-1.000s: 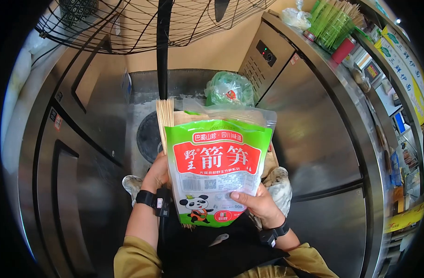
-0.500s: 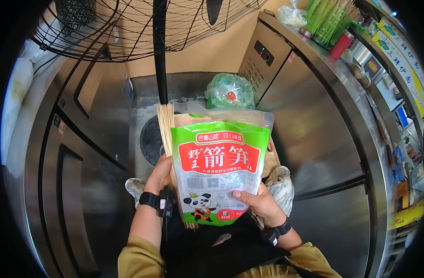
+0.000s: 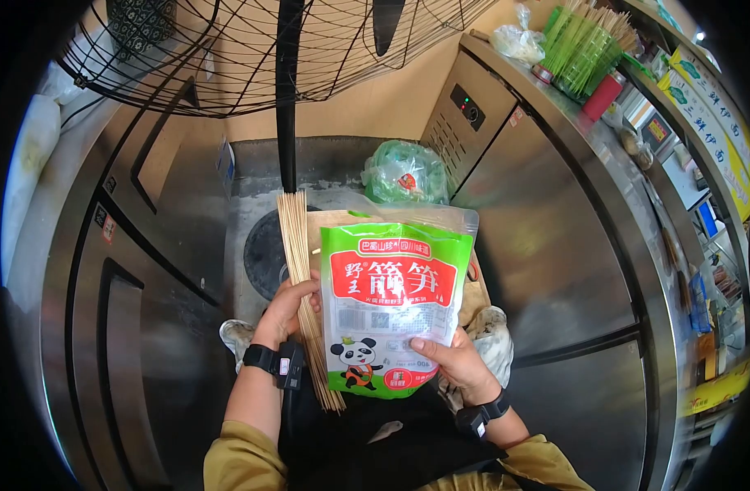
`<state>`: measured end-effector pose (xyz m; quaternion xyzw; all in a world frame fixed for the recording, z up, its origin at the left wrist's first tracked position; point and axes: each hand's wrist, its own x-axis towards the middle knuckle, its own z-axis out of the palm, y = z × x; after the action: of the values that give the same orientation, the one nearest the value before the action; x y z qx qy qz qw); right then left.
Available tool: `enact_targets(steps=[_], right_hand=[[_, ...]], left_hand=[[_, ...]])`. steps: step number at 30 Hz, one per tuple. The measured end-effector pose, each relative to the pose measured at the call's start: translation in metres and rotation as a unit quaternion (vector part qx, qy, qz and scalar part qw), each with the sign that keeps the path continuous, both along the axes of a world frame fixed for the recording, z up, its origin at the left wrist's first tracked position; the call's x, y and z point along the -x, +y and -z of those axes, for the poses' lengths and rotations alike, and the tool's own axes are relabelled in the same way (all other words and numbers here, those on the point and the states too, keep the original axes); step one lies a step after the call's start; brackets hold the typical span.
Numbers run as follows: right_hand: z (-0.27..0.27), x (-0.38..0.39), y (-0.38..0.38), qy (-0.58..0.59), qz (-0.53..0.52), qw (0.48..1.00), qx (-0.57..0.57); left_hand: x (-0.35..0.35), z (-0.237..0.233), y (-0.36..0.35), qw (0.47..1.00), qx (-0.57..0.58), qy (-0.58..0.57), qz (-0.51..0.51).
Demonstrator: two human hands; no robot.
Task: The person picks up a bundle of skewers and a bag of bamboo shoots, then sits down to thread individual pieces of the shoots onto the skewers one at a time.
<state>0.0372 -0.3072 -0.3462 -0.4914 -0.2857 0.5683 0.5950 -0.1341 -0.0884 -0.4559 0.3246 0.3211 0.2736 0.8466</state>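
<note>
Green-and-red plastic is shining on the bag [image 3: 391, 315], which the right hand [image 3: 458, 362] is pinching low on its side, thumb lying across the front. Beside it, the left hand [image 3: 286, 309] is curling around thin wooden skewers [image 3: 293, 237], its hidden fingertips perhaps touching the bag. Both are partly covering a board [image 3: 475, 301].
</note>
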Motion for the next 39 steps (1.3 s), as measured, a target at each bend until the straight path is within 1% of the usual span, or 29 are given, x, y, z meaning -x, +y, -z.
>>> enact_targets(steps=[7, 14, 17, 21, 24, 27, 33, 39], right_hand=[[0.001, -0.008, 0.005, -0.014, -0.004, 1.000, -0.002], [0.008, -0.016, 0.007, -0.005, 0.003, 1.000, -0.004], [0.004, -0.021, 0.009, 0.001, 0.006, 1.000, -0.001], [0.004, -0.033, 0.010, 0.005, 0.024, 1.000, -0.004], [-0.004, -0.041, 0.008, 0.016, 0.029, 0.999, -0.002], [-0.010, -0.045, 0.006, 0.020, 0.041, 0.998, -0.033], [-0.021, -0.054, -0.001, 0.070, 0.047, 0.996, 0.002], [-0.057, -0.052, -0.013, 0.039, 0.038, 0.998, -0.008]], left_hand=[[0.001, 0.001, 0.003, 1.000, -0.001, -0.017, 0.013], [0.004, -0.002, 0.003, 1.000, -0.007, 0.006, 0.010], [0.006, -0.010, 0.000, 1.000, -0.003, 0.013, 0.006], [0.010, -0.009, 0.001, 1.000, 0.004, 0.013, 0.000], [0.011, -0.009, 0.001, 1.000, -0.004, 0.018, 0.001], [0.010, -0.008, 0.001, 1.000, -0.008, 0.018, 0.001], [0.011, -0.005, 0.002, 0.999, -0.015, 0.035, 0.002], [0.012, -0.004, 0.002, 0.999, -0.008, 0.042, -0.003]])
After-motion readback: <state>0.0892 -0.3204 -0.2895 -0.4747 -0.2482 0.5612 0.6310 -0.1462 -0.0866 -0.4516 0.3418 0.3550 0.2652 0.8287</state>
